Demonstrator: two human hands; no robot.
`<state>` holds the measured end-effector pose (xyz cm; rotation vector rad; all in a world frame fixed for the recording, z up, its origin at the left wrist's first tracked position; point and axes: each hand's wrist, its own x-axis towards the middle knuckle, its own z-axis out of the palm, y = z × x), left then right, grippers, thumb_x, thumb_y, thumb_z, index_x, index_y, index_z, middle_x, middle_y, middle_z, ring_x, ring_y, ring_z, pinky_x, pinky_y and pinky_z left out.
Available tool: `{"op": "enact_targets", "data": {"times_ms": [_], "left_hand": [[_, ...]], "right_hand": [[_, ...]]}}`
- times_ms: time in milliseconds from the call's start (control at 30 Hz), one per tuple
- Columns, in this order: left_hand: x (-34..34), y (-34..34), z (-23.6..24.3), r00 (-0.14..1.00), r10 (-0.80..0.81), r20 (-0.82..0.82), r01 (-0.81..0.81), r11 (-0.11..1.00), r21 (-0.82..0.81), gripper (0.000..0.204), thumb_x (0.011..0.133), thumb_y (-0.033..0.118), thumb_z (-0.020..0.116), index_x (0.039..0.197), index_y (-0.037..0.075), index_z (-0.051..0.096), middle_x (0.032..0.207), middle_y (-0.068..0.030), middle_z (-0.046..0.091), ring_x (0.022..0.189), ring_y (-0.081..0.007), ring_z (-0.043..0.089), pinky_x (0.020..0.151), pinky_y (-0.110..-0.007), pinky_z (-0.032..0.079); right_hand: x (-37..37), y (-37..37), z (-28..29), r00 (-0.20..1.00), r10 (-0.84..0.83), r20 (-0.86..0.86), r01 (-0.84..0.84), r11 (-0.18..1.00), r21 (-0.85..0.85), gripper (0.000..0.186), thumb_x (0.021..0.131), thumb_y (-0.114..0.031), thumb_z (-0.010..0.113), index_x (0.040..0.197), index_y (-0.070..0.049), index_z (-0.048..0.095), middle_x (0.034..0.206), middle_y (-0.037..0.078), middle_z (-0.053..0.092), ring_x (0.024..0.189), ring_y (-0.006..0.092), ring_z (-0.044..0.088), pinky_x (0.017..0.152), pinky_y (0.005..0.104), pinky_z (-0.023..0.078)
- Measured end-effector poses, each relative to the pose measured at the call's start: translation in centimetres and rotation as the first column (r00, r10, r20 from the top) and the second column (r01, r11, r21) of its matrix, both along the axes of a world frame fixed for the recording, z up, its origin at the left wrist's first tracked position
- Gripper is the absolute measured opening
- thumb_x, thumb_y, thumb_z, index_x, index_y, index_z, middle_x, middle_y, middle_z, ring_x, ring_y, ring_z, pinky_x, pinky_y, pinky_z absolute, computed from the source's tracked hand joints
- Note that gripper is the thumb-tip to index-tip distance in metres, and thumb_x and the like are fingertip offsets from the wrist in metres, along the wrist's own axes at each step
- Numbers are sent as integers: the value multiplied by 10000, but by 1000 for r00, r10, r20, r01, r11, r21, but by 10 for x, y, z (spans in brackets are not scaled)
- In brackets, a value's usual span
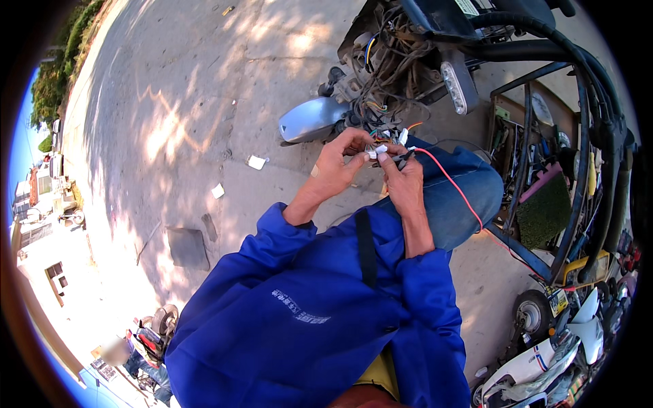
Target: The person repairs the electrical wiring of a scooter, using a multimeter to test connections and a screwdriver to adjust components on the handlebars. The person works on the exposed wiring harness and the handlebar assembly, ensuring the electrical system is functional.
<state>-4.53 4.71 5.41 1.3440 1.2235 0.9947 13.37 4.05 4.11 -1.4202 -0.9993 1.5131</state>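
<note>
Nearest, below the plug: blue jacket, pale print across the cloth, black strap hanging at the front, yellow shirt peeking out at the bottom. Right of the plug and a little lower: jeans, bent at the knee.

At the plug's left side: left hand, thumb and fingertips clamped on the small white body, tan patch on the wrist. At the plug's right side: right hand, thumb and forefinger also pinched on it. Held up in the air, in front of the jacket. Too small to make out: one white plug or two between the fingers.

Right of the plug: red wire, leading from the right hand across the jeans toward the frame. Just above the plug: orange wire among other thin leads. Higher above it: wire bundle, tangled and dusty. Above left: fender, silvery blue. Above right: lamp, long, with a row of pale lenses. Well right of the plug: dark tubes of the frame, with tools and green panel behind.

Left of the plug, on concrete: white paper. Farther left and lower: grey sheet, lying flat.

Far below right of the plug: white scooter. Far below left: motorbike, with person beside. Farthest, at far left of the plug: pale building; above that, trees.
</note>
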Motion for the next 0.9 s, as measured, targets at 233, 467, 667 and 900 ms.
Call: {"op": "enact_targets", "data": {"times_ms": [233,467,667,900], "left_hand": [[-1,13,3,943,176,281,-117,970,-213,231,965,6,693,1188,-52,701,1021,-85,745,887,-134,694,826,-292,566],[10,17,-6,927,239,289,-164,951,-260,198,945,36,743,1115,-63,735,977,-100,759,842,-153,696,800,-311,571],[16,18,-6,935,246,254,-183,951,-248,204,938,42,755,1113,-62,741,974,-100,760,846,-153,694,791,-307,566],[16,17,-4,942,229,247,-172,958,-231,210,944,21,730,1134,-69,732,992,-98,759,854,-129,687,789,-288,570]], "right_hand": [[3,1,8,998,12,-62,-14,999,-37,220,1021,-118,629,1150,37,716,898,42,780,735,57,599,676,258,486],[1,3,-1,997,11,-80,-11,1000,9,223,1026,-140,644,1149,35,705,902,69,793,794,96,679,742,278,525],[2,3,-5,999,3,-48,-3,1000,2,213,1021,-145,666,1137,31,694,897,88,792,819,120,683,755,287,520],[1,3,-4,997,-4,-72,5,1000,13,194,1036,-143,666,1154,10,682,873,49,771,563,29,471,474,225,379]]}}
